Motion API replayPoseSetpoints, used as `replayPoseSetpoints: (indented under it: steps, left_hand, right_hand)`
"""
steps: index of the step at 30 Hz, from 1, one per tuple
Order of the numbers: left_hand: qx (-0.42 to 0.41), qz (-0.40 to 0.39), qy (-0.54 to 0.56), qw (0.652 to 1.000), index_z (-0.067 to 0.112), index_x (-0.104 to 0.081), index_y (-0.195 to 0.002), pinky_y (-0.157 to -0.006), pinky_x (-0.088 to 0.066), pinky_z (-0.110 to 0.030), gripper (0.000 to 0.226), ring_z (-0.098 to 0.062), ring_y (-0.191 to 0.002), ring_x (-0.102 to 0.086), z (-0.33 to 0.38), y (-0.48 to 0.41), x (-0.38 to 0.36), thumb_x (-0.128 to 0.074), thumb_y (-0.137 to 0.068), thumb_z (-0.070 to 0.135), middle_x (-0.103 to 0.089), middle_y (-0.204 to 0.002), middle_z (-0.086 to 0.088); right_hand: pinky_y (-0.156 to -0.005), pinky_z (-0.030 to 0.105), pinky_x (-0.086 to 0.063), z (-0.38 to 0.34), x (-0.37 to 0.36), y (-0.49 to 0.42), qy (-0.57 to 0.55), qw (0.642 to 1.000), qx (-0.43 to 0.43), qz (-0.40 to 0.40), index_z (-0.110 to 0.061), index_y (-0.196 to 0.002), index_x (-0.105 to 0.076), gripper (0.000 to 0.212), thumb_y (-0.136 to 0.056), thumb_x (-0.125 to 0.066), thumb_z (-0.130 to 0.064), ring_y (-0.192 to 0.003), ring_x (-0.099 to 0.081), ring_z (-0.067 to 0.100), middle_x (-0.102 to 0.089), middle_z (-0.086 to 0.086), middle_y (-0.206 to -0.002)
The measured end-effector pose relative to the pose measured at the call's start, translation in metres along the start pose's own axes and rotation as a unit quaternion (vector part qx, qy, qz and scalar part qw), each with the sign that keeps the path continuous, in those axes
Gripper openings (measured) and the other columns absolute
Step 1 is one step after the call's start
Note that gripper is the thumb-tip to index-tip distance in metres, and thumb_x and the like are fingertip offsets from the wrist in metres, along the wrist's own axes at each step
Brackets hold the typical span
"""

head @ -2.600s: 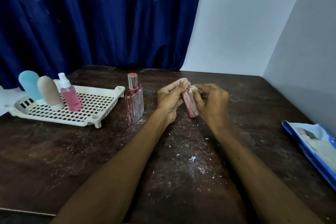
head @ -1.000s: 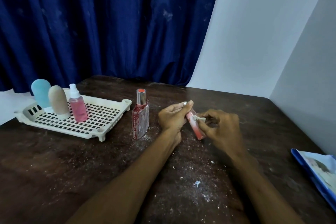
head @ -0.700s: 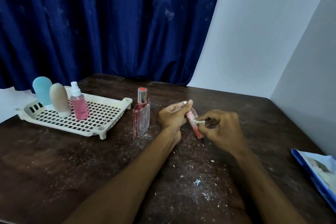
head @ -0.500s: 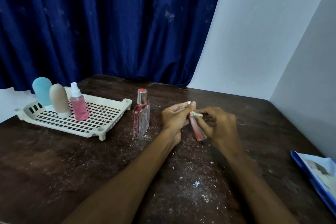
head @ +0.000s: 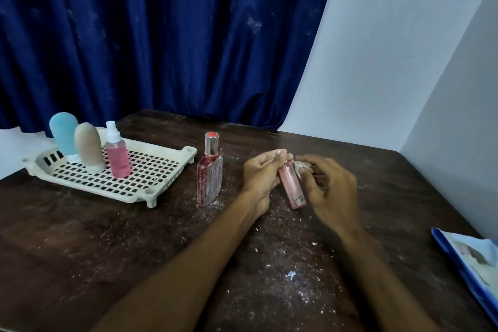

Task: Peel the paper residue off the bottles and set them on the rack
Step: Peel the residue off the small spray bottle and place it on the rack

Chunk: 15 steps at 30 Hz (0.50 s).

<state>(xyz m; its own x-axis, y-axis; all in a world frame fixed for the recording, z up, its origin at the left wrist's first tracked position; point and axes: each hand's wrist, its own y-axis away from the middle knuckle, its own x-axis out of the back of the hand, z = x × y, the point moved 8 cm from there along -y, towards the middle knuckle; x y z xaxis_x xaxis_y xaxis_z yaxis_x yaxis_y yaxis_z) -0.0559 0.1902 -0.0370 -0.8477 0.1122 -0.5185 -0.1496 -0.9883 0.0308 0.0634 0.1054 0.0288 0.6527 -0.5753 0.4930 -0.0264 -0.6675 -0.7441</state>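
My left hand (head: 260, 177) grips the top of a small pink bottle (head: 291, 188), which tilts with its base toward me above the table. My right hand (head: 327, 191) is on the bottle's right side and pinches a clump of white paper residue (head: 300, 167) near its upper end. A red square bottle with a silver cap (head: 210, 174) stands upright on the table just left of my hands. The white perforated rack (head: 145, 172) at the left holds a blue bottle (head: 64, 132), a beige bottle (head: 88, 146) and a pink spray bottle (head: 117, 153), all upright.
White paper crumbs (head: 291, 275) litter the dark wooden table (head: 80, 237) below my hands. A blue-edged printed sheet (head: 474, 264) lies at the right edge. A blue curtain (head: 161, 35) hangs behind, and white walls close the right side.
My right hand shifted along the pink bottle, picking at the residue near its top. The bottle stays tilted in my left hand. The camera view rose slightly since the earliest frame.
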Motion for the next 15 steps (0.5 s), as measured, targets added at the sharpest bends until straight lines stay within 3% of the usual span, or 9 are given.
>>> replayPoseSetpoints:
  steps: [6, 9, 11, 15]
  left_hand:
    - [-0.009, -0.015, -0.011, 1.0, 0.003, -0.068, -0.113, -0.082, -0.06, -0.03, 0.022, -0.017, -0.091, -0.073, 0.002, 0.001, -0.004, -0.067, -0.092, 0.012, -0.077, -0.099, -0.008]
    - [-0.013, -0.004, -0.013, 1.0, 0.002, -0.068, -0.113, -0.089, -0.058, -0.037, 0.025, -0.019, -0.094, -0.073, 0.002, 0.001, -0.003, -0.069, -0.09, 0.012, -0.077, -0.098, -0.01]
    - [-0.018, -0.002, -0.013, 1.0, 0.003, -0.069, -0.112, -0.09, -0.058, -0.037, 0.025, -0.02, -0.095, -0.074, 0.002, 0.002, -0.004, -0.071, -0.089, 0.011, -0.077, -0.098, -0.01]
    - [-0.037, 0.007, -0.021, 0.999, 0.004, -0.07, -0.109, -0.087, -0.059, -0.032, 0.024, -0.018, -0.092, -0.074, 0.003, 0.005, -0.007, -0.074, -0.086, 0.008, -0.077, -0.098, -0.011]
  right_hand:
    - [-0.075, 0.008, -0.05, -0.007, -0.002, -0.001, 0.03, 0.999, 0.024, 0.013, -0.017, -0.107, -0.075, 0.022, -0.085, -0.074, -0.012, -0.079, -0.061, -0.003, -0.069, -0.009, -0.096]
    - [-0.069, 0.028, -0.06, -0.002, -0.004, 0.0, 0.041, 0.999, 0.017, -0.015, -0.015, -0.105, -0.076, 0.025, -0.08, -0.078, -0.011, -0.074, -0.066, 0.005, -0.074, -0.004, -0.092]
    - [-0.069, 0.031, -0.061, 0.005, 0.0, 0.0, 0.041, 0.999, 0.005, -0.005, -0.015, -0.103, -0.076, 0.025, -0.079, -0.079, -0.007, -0.074, -0.067, 0.004, -0.072, -0.008, -0.091]
    - [-0.074, 0.019, -0.058, 0.003, 0.004, 0.0, -0.011, 1.0, 0.001, 0.02, -0.014, -0.107, -0.074, 0.024, -0.084, -0.076, -0.008, -0.081, -0.069, -0.001, -0.073, -0.009, -0.096]
